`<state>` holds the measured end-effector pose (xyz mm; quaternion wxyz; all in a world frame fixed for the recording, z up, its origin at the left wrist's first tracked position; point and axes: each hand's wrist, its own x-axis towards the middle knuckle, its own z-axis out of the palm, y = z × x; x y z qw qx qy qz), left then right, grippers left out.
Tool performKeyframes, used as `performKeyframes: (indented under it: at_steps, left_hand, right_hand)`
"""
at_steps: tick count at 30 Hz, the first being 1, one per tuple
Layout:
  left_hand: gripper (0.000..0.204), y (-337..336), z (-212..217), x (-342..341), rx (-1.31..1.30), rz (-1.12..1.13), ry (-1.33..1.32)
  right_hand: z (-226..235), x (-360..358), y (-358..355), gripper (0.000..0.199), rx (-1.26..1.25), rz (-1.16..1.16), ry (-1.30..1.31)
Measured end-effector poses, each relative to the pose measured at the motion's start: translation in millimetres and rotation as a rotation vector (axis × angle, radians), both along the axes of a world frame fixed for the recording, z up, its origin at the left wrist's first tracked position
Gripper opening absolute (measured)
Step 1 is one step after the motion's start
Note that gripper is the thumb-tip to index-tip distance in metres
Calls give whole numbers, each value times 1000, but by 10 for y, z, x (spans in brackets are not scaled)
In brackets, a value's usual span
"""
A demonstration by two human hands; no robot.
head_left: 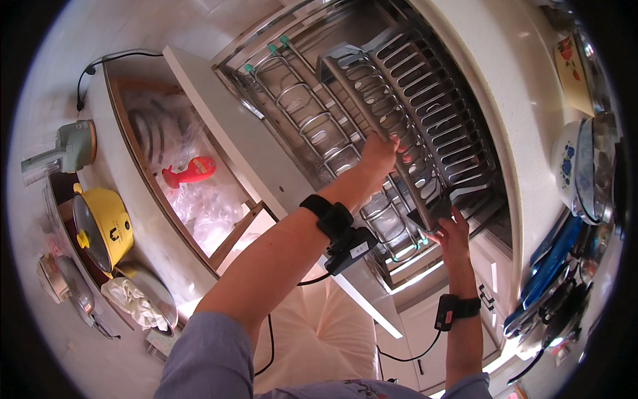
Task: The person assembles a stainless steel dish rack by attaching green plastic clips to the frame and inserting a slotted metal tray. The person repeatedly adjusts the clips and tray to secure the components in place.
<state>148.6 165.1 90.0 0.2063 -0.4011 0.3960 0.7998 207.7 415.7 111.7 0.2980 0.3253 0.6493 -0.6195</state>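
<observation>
A grey metal dish rack (428,110) with rows of long slots stands in an open pull-out drawer. My left hand (380,154) is closed on the rack's long left edge, near its middle. At the rack's near end, my right hand (454,238) grips the corner, fingers partly hidden behind it. Left of the rack and lower down is a wire drawer basket (312,120) with green-capped rod ends. Black bands with small devices and cables sit on both my wrists.
On the left, another open drawer holds clear plastic bags (212,213) and a red plastic object (191,173). A grey-green saucepan (78,146) and a yellow pot (109,226) stand beyond it. Flowered enamel basins (565,163) and blue-handled utensils (555,256) lie along the right counter (518,73).
</observation>
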Motion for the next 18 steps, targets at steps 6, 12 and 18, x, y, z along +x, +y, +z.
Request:
performKeyframes:
  at_steps: [6, 12, 18]
  left_hand:
    - [20, -29, -114, -6, -28, -145, -22]
    - [26, -35, -91, -14, -33, -188, -39]
    - [35, -101, -152, 0, 24, -222, -28]
  right_hand:
    - [-185, -35, 24, 56, 94, 2, 19]
    - [-267, -39, 26, 57, 75, 14, 25]
    - [-237, -11, 20, 58, 54, 20, 47]
